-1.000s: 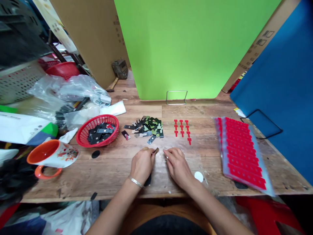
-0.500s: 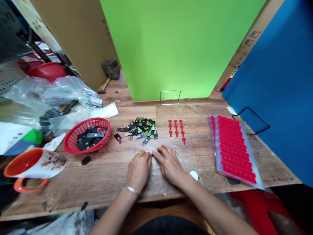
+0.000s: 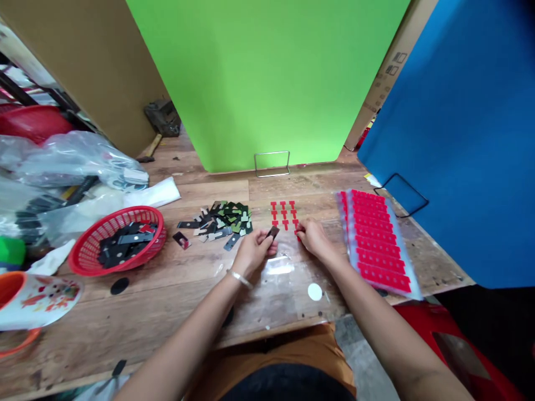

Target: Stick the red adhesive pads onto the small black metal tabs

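My left hand (image 3: 254, 250) pinches a small dark flat plate (image 3: 273, 232) between thumb and fingers, above the table. My right hand (image 3: 313, 236) is closed at the lowest red T-shaped piece (image 3: 296, 234) in the right column, fingertips on it and partly hiding it. Several more red T-shaped pieces (image 3: 283, 214) lie in rows just beyond both hands. Left of them is a loose pile of slotted metal plates (image 3: 234, 217), some dark, some shiny with green reflections. One separate dark plate with a red patch (image 3: 181, 240) lies left of the pile.
A red plastic basket (image 3: 79, 259) holds dark plates at the left, beside an orange-and-white mug (image 3: 45, 303). Clear sheets of red pieces (image 3: 378, 239) lie at the right. Green (image 3: 267, 83) and blue (image 3: 422, 139) panels stand behind. A white disc (image 3: 315, 292) sits near the front edge.
My hands have come apart from each other and moved forward. The left now shows a dark plate; the right has reached the lowest red T-shaped piece. The view has shifted right.
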A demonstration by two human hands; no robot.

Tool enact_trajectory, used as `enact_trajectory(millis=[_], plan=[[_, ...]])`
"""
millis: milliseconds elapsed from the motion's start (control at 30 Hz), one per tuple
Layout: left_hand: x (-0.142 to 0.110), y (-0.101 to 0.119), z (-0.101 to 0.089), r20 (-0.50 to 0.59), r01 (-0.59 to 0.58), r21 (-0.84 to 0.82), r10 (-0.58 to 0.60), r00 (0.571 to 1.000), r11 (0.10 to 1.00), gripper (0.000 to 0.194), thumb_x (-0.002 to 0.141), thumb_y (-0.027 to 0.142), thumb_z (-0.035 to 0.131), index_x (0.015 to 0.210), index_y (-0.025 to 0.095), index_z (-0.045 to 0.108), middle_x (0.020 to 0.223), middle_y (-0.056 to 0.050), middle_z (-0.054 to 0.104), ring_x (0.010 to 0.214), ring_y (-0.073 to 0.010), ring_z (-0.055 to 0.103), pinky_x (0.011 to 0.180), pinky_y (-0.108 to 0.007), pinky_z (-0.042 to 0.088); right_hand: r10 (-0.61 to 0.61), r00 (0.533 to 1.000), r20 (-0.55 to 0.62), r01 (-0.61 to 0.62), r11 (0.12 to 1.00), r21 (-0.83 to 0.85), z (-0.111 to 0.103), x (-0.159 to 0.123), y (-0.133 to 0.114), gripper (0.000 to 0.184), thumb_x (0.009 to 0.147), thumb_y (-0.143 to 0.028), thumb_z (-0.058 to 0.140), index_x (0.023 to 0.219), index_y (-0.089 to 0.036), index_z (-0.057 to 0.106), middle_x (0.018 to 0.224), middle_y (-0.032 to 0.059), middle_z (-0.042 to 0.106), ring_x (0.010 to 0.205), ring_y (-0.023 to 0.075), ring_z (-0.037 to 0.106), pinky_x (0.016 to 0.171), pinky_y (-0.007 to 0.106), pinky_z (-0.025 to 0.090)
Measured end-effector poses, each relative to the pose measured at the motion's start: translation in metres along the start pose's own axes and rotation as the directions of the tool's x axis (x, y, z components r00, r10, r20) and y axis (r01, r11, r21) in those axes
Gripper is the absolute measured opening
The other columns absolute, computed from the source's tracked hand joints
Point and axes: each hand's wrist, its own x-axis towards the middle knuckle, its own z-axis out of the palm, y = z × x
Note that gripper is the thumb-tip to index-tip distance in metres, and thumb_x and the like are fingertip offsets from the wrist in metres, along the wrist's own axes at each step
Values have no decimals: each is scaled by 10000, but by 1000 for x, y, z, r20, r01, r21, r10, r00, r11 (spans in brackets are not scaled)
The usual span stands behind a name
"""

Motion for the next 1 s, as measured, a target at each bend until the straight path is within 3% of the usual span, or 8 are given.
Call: enact_trajectory(millis=[133, 267, 400, 600, 800, 900, 1000], plan=[[26, 4, 26, -16, 53, -34, -53, 998, 998, 104, 737, 84, 595, 669, 126, 529, 501, 21, 586, 456, -64, 559, 510, -165, 475, 28, 993, 116, -27, 1000, -8, -4, 9, 1, 111, 659, -73, 539, 656, -153, 615, 563, -5, 552, 540, 111, 476, 514, 198, 305], [51, -6, 42, -36, 119, -63, -122, 992, 991, 82, 756, 46, 572, 707, 107, 550, 522, 16, 594, 477, -62, 571, 545, -178, 494, 54, 985, 162, -50, 998, -27, -5, 10, 5, 110, 673, -108, 559, 741, -134, 642, 605, -3, 563, 566, 111, 464, 546, 205, 315], [64, -15, 47, -46, 173, -75, -177, 983, 982, 74, 755, 47, 589, 722, 95, 543, 528, 5, 594, 459, -64, 568, 545, -201, 506, -14, 999, 41, 15, 999, -41, 0, -3, 5, 174, 746, -158, 522, 829, -124, 671, 784, 52, 604, 694, 141, 502, 638, 234, 349], [69, -16, 43, -43, 211, -63, -214, 976, 975, 84, 744, 41, 606, 705, 91, 552, 545, -17, 609, 488, -87, 598, 554, -219, 527, -73, 996, -48, 70, 996, -61, 6, -6, 5, 176, 714, -106, 485, 707, -133, 659, 742, 53, 568, 689, 158, 500, 645, 250, 362], [72, -17, 42, -46, 233, -65, -236, 971, 970, 70, 743, 44, 604, 716, 96, 567, 544, -14, 617, 509, -95, 612, 572, -216, 539, -131, 983, -130, 135, 991, 25, 0, -9, 2, 121, 686, -103, 490, 667, -158, 597, 748, 49, 543, 741, 177, 497, 677, 267, 377], [71, -17, 43, -57, 232, -69, -236, 970, 970, 72, 750, 31, 588, 724, 94, 567, 562, -27, 626, 511, -101, 618, 563, -217, 538, -73, 976, -204, 106, 982, 155, -7, -16, 4, 73, 683, -148, 516, 666, -173, 582, 709, 16, 549, 682, 153, 506, 643, 255, 375], [70, -16, 44, -68, 233, -74, -238, 969, 970, 90, 756, 18, 575, 717, 97, 554, 552, -27, 621, 488, -93, 609, 526, -197, 525, 60, 965, -254, 37, 931, 363, -17, -21, 7, 54, 687, -189, 522, 659, -177, 568, 647, -10, 556, 601, 128, 497, 585, 236, 374]])
